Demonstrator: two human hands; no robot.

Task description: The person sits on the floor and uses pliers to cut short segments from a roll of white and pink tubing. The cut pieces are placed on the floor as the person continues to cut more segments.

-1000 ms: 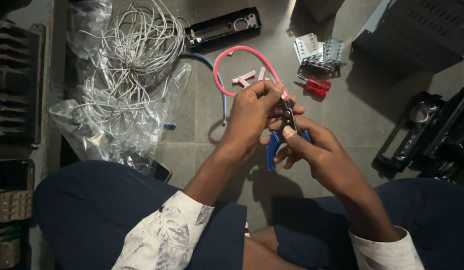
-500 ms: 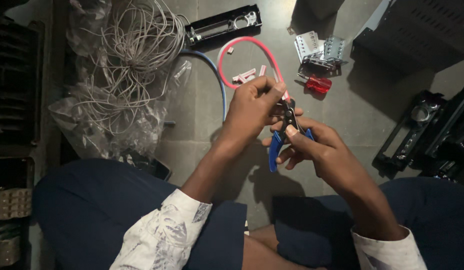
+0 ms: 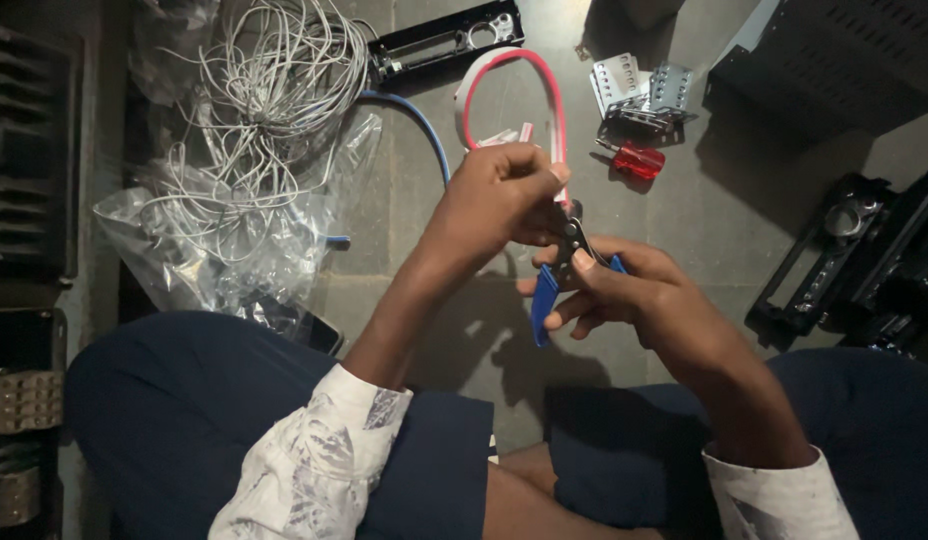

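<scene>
On the floor (image 3: 404,200) lies a tangle of white wire (image 3: 274,110). The left hand (image 3: 499,195) pinches a looped red cable (image 3: 514,70) (raised above the floor); the right hand (image 3: 624,290) grips blue-handled cutters (image 3: 546,295) at its end.

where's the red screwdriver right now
In the head view, the red screwdriver lies on the floor at upper right, just below the perforated metal brackets and right of the pink cable loop.
</scene>
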